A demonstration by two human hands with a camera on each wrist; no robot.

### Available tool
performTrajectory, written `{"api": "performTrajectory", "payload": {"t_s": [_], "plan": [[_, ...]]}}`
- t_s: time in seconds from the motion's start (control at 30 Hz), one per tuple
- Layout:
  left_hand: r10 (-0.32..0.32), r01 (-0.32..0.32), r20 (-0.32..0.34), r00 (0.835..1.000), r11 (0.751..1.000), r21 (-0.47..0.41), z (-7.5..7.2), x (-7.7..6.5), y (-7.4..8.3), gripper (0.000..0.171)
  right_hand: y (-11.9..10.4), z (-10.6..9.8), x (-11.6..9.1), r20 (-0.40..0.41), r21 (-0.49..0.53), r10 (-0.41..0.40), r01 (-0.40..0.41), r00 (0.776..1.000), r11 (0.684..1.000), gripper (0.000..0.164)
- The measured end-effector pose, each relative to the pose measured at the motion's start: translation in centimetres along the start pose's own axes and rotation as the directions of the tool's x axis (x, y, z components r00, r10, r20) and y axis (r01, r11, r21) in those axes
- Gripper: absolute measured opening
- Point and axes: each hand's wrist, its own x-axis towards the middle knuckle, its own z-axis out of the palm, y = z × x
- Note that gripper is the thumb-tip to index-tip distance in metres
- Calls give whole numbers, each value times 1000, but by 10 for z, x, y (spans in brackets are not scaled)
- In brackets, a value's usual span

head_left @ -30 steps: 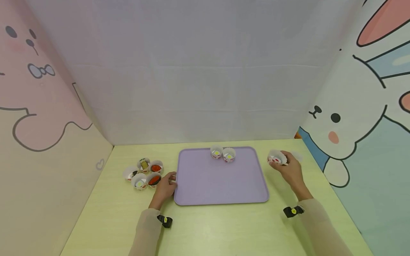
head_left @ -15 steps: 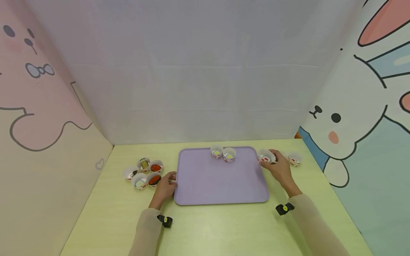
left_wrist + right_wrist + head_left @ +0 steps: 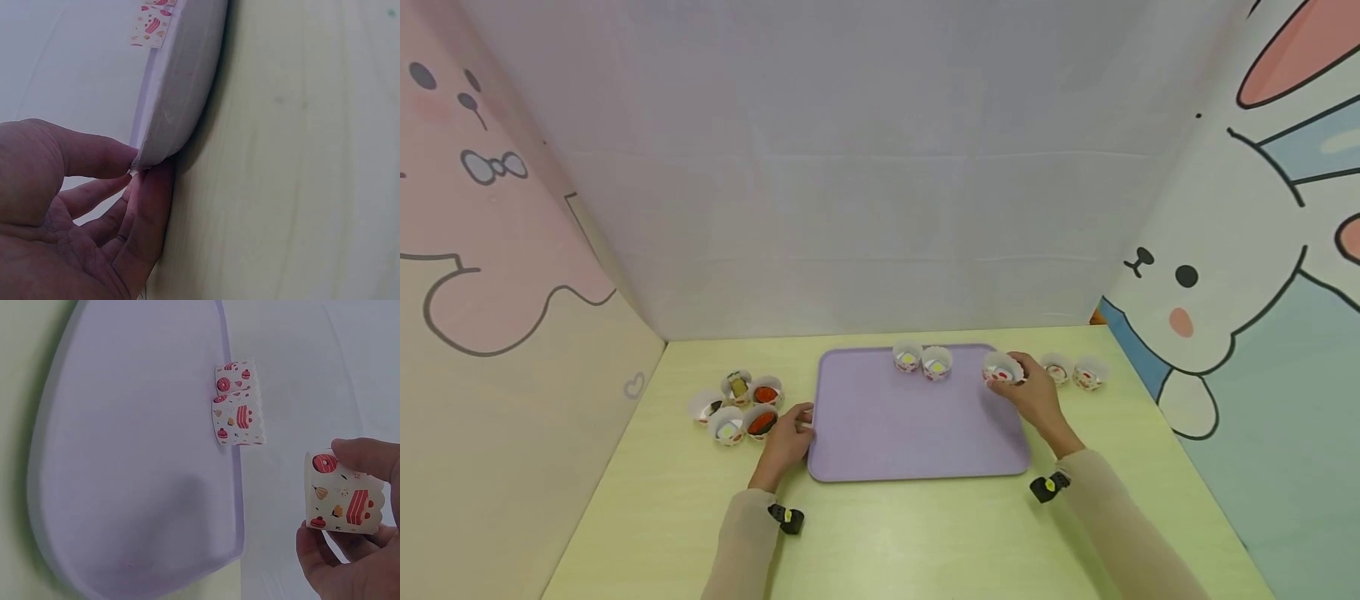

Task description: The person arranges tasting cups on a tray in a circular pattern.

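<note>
My right hand (image 3: 1037, 398) pinches a white paper baking cup (image 3: 1002, 368) printed with pink cakes and donuts. It holds the cup above the back right corner of a lilac tray (image 3: 910, 433). In the right wrist view the thumb lies on one side of the cup (image 3: 345, 495) and the fingers on the other. My left hand (image 3: 786, 443) grips the tray's left rim; in the left wrist view its thumb (image 3: 103, 156) is on top and fingers are underneath. Two similar cups (image 3: 936, 365), with white and yellow contents, stand side by side at the tray's back edge.
Left of the tray several cups (image 3: 727, 427) stand clustered, two with red and black contents, one with a yellowish piece. Two more cups (image 3: 1089, 375) stand right of the tray near the back. Printed walls and a pale backdrop (image 3: 850, 208) enclose the table.
My right hand has carried the baking cup leftward, from beside the tray to over its back right corner, uncovering two cups on the right. My left hand stays at the tray rim.
</note>
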Motion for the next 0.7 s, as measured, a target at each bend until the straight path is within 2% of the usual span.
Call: {"api": "performTrajectory", "payload": {"t_s": [0.2, 0.37, 0.7], "plan": [[3, -3, -3, 1000, 1000, 0, 0, 0, 0, 49, -3, 11, 3, 12, 5, -21, 21, 1000, 1000, 65], [3, -3, -7, 1000, 1000, -9, 0, 0, 0, 50, -3, 20, 7, 33, -16, -7, 7, 999, 1000, 68], [2, -2, -4, 1000, 1000, -13, 0, 0, 1, 50, -5, 37, 12, 51, -67, -8, 12, 999, 998, 60]]}}
